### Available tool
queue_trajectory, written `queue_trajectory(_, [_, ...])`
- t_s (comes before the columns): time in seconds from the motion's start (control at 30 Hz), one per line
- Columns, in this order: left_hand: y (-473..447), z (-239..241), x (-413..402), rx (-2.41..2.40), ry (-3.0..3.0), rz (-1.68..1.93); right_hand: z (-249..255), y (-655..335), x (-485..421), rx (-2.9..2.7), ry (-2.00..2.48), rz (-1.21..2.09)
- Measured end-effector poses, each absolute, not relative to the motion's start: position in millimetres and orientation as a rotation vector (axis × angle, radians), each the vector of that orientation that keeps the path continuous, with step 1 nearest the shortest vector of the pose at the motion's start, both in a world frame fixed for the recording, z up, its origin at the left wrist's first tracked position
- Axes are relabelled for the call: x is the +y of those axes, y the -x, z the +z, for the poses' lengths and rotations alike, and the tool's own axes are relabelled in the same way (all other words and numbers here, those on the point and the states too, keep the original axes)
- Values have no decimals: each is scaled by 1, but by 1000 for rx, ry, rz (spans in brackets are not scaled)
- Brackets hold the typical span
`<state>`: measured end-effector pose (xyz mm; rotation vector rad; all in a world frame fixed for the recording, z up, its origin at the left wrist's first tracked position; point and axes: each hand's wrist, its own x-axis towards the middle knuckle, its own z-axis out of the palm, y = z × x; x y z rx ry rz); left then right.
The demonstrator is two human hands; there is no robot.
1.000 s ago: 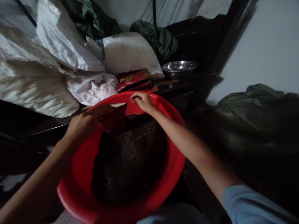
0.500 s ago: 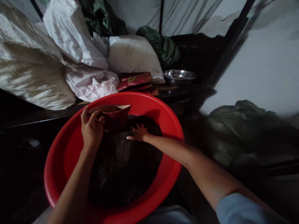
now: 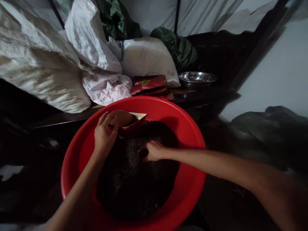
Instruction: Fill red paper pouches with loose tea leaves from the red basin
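Note:
A big red plastic basin [image 3: 190, 134] in front of me holds a heap of dark loose leaves [image 3: 134, 179]. My left hand [image 3: 104, 136] grips a red pouch [image 3: 128, 123] by its open mouth, holding it just above the heap at the basin's far side. My right hand [image 3: 152, 150] rests in the leaves just right of the pouch, its fingers curled into a handful of them.
Behind the basin lie several flat red pouches [image 3: 149, 85] on a dark shelf, a steel bowl [image 3: 197, 78] to their right, and white sacks [image 3: 45, 73] and green bags [image 3: 179, 48] piled at the back. A dark bundle [image 3: 267, 128] lies at the right.
My right hand left the pouch's edge, dropped into the leaves and closed on a handful. The left hand kept hold of the pouch. The view shifted, so everything slid rightward.

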<state>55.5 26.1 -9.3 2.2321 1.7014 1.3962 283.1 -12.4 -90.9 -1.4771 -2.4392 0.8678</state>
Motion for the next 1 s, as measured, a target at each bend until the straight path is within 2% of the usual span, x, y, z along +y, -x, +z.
queue_trajectory(0.2, [-59, 1, 24, 1532, -2429, 1117, 8, -303, -29, -2132, 849, 858])
queue_trajectory(0.3, [-62, 4, 26, 1382, -2497, 1050, 53, -292, -2, -2036, 761, 720])
queue_trajectory(0.37, [-60, 5, 29, 1350, -2503, 1065, 66, -276, 24, -2086, 823, 595])
queue_trajectory(0.57, [-46, 5, 40, 1445, -2491, 1092, 58, -241, 63, -2337, 860, 413])
queue_trajectory(0.7, [-46, 8, 46, 1464, -2487, 1102, 50, -261, 40, -2145, 814, 267])
queue_trajectory(0.83, [-49, 10, 48, 1473, -2426, 1111, 33, -297, 9, -1962, 1175, 226])
queue_trajectory(1.0, [-39, 7, 51, 1457, -2372, 1122, -18, -330, -11, -2325, 1797, 548])
